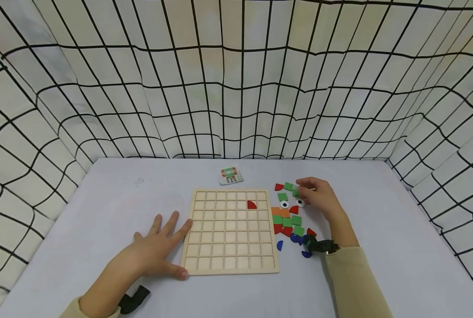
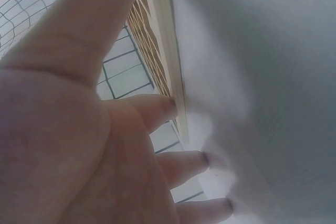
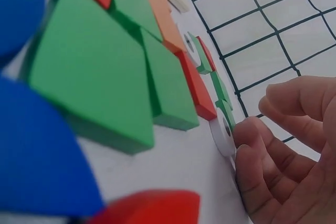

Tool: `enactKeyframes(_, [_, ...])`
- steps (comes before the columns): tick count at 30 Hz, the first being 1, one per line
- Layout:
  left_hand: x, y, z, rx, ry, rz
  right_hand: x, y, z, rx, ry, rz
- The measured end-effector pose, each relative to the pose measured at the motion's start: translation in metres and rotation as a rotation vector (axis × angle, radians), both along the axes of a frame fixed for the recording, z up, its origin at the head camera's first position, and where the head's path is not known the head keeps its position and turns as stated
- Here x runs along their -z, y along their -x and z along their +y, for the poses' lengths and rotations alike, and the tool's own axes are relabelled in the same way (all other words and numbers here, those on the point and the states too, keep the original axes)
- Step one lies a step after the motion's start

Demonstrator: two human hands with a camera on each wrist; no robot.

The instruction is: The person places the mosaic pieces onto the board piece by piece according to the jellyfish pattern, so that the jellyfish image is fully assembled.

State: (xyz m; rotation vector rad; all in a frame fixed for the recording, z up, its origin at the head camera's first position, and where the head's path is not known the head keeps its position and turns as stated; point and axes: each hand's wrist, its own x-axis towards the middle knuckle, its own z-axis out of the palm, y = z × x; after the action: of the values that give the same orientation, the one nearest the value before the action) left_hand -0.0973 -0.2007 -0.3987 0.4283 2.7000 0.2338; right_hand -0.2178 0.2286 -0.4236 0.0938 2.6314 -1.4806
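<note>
A square wooden grid board lies on the table with one red quarter-circle piece in a cell near its upper right. My left hand is spread at the board's left side, thumb and index finger touching the frame. The left wrist view shows a finger against the wooden rim. At the far end of the loose pieces, my right hand has loosely bent fingers beside a green square and a white round piece with a black dot. Nothing is visible held between its fingers.
Right of the board lie loose green squares, orange pieces, red pieces and blue half-circles. A small pattern card lies beyond the board. White walls with black grid netting enclose the table.
</note>
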Motion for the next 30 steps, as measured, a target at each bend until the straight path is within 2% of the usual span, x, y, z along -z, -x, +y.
enactKeyframes(9, [0.0,-0.002,-0.001,0.007,-0.003,0.01,0.005,0.0,0.001,-0.015,-0.088,0.009])
enactKeyframes(19, [0.001,-0.002,-0.002,0.016,-0.006,0.013,0.006,-0.001,-0.006,-0.029,-0.321,0.02])
enactKeyframes(30, [0.0,-0.002,-0.001,0.01,-0.013,0.009,0.002,-0.001,-0.015,-0.046,-0.387,0.025])
